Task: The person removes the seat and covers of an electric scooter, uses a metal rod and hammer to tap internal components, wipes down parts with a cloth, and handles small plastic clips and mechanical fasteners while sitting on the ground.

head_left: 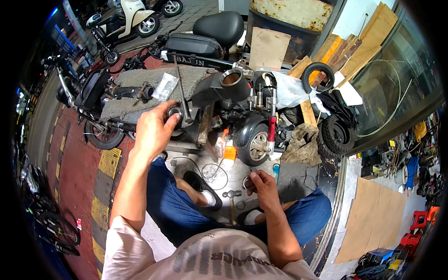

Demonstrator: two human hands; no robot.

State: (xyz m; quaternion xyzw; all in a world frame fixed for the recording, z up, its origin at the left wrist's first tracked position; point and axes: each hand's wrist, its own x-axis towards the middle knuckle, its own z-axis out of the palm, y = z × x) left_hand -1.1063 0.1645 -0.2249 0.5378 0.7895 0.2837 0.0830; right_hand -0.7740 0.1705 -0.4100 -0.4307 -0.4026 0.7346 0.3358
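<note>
My left hand [156, 128] is closed around a small round metal part [174, 112], at the edge of the grey carpet [186, 76] on the bench. A long metal bar with a thick end [181, 91] stands right beside those fingers. Lower and to the right, my right hand [264, 187] pinches a metal ring [246, 182] above the floor. Just ahead of my left hand lies a clear plastic bag [165, 87]. A dark housing with a round metal opening [231, 78] sits to the right on the bench. Between my feet is a hammer [232, 198].
A small wheel [254, 140] with a red shock absorber [271, 129] stands ahead. An orange-labelled bottle [228, 150] is beside it. Loose tyres [336, 135], a dirty cloth [301, 144] and wooden boards [368, 42] are at right. A dark scooter [93, 88] stands left.
</note>
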